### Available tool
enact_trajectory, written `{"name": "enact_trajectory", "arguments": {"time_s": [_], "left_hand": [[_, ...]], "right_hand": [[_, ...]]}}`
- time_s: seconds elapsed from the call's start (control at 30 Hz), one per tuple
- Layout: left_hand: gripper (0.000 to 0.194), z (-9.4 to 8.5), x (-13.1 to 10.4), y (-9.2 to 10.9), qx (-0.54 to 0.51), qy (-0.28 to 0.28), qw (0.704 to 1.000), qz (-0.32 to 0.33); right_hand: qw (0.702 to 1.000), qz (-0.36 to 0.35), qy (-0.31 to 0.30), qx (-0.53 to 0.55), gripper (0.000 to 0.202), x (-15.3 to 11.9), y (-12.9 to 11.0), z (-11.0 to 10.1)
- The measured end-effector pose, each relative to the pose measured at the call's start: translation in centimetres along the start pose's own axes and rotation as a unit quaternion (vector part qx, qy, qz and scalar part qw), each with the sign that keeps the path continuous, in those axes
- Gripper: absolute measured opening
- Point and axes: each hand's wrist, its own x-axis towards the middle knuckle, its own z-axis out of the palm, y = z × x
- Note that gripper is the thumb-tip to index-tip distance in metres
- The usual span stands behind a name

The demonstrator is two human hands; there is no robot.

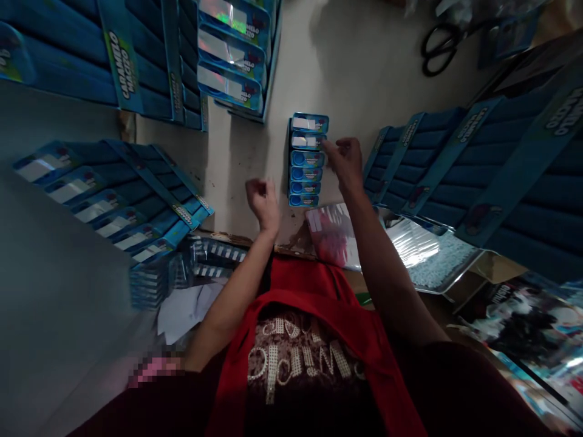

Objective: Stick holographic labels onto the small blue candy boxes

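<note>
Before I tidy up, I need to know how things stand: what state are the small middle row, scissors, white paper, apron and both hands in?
Row: top two packs striped white, lower four not
Scissors: lying; blades unclear
Paper: loose, creased
Apron: worn
Left hand: fingers curled
Right hand: fingers bent, near second pack

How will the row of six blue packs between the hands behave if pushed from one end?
The row may shift or split at the seams visible between packs. Each looks fairly stiff, given its straight edges. Their shiny faces suggest a slippery grip.
</note>
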Motion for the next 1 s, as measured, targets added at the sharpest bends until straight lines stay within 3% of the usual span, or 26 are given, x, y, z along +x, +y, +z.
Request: {"name": "enact_trajectory", "arguments": {"time_s": [0.1, 0.17, 0.27, 0.37, 0.47, 0.57, 0.73, 0.87, 1.0], "left_hand": [[0.019, -2.2, -6.0, -2.3, 0.061, -0.003, 0.998, -0.014], [0.014, -2.0, -8.6, -4.0, 0.16, -0.094, 0.983, -0.016], [0.029, 0.2, -9.9, -5.4, 0.334, -0.244, 0.91, 0.033], [0.041, 2.4, -9.3, -5.8, 0.408, -0.277, 0.864, 0.102], [0.028, 3.2, -8.5, -5.8, 0.419, -0.278, 0.855, 0.126], [0.014, 2.9, -8.2, -5.6, 0.363, -0.295, 0.88, 0.089], [0.019, 2.6, -8.3, -5.2, 0.252, -0.291, 0.922, 0.028], [0.021, 2.6, -8.5, -5.5, 0.224, -0.269, 0.937, 0.002], [0.022, 2.3, -8.6, -5.7, 0.225, -0.252, 0.941, -0.02]], "right_hand": [[0.998, -0.016, 0.001, -0.055, 0.022, -6.0, 1.6, -2.5], [0.972, -0.06, -0.079, -0.211, 0.017, -9.4, 2.5, -3.8], [0.882, -0.117, -0.23, -0.394, 0.042, -11.7, 3.7, -4.4], [0.832, -0.143, -0.297, -0.446, 0.04, -11.3, 4.4, -4.2], [0.834, -0.151, -0.32, -0.423, 0.03, -10.5, 4.8, -4.6], [0.855, -0.157, -0.299, -0.393, 0.03, -10.7, 4.8, -5.4], [0.869, -0.188, -0.244, -0.388, 0.04, -12.4, 4.4, -5.0], [0.861, -0.182, -0.248, -0.405, 0.049, -14.7, 5.1, -3.8], [0.871, -0.18, -0.224, -0.398, 0.06, -18.0, 6.8, -3.3]]}}
